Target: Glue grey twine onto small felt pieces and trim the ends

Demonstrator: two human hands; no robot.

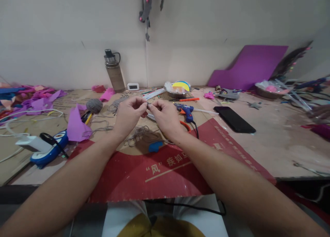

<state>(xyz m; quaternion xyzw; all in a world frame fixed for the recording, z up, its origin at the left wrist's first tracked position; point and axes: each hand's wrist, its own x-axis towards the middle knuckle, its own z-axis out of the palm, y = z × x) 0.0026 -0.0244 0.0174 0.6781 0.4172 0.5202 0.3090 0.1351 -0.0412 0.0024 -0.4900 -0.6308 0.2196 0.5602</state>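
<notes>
Tiny dark grey piece (pixel 147 106) pinched between left grip (pixel 131 110) and right grip (pixel 166 117): mostly covered, too small to ID. Orange looped handle (pixel 187 126): partly behind the right forearm (pixel 221 170), which also blocks some lettering on the red printed cardboard (pixel 154 189). White rectangular display unit (pixel 133 87): reading illegible from here. Grey hanging ornament (pixel 147 6): top out of view. Co-worker's hand (pixel 321 111), far right: blurred, cut off.

Bare hands (pixel 166 117), apparently mustard-coloured clothing (pixel 177 228)
</notes>
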